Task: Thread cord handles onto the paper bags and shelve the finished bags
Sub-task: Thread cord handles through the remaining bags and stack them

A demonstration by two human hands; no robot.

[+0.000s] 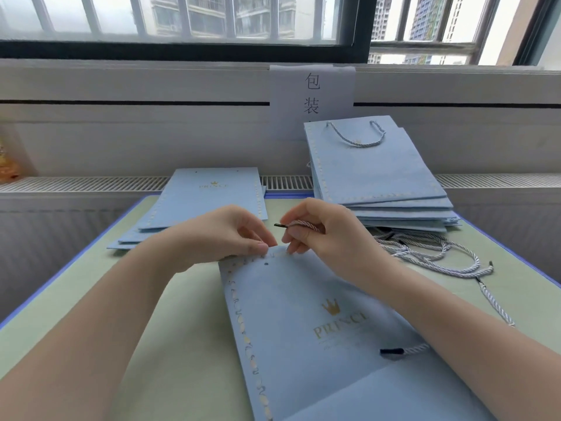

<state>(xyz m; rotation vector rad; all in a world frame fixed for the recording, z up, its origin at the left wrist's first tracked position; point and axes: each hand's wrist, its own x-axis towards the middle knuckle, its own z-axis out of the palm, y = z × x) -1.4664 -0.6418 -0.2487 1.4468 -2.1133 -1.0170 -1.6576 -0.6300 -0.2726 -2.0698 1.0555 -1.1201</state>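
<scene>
Now right hand (318,235) pinches cord (303,225), tip pointing left, just above bag (303,314) hole (266,264); left hand (230,235) apparently pinches the rim.

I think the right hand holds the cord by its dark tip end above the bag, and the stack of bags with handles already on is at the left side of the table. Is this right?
One detail is wrong. In the head view the right hand does hold the cord above the bag, but the stack of bags with handles sits on the right side of the table. The left stack has none.
</scene>
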